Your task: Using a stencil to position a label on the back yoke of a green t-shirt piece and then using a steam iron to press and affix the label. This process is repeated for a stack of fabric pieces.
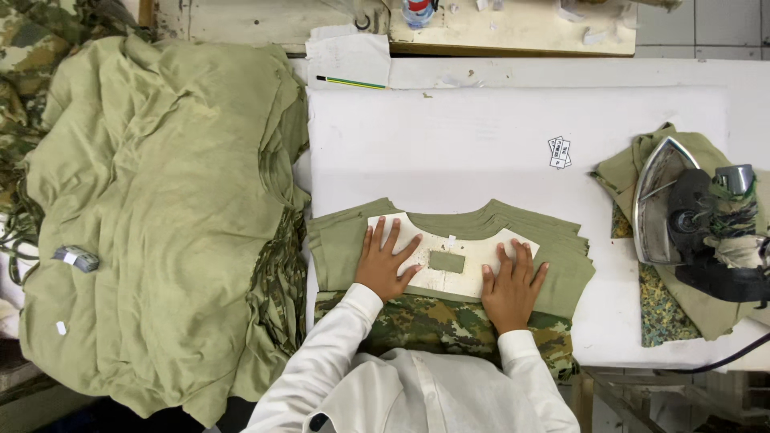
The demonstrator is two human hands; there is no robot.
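A stack of olive-green garment pieces lies on the white padded table, with camouflage fabric at its near edge. On top rests a white cardboard template with a small rectangular cut-out showing green cloth. My left hand presses flat on the template's left part, fingers spread. My right hand presses flat on its right part. Both sleeves are white.
A big heap of olive cloth fills the left side, with a small grey bundle on it. An iron stands tilted on folded cloth at the right. Small labels and a pencil lie farther back.
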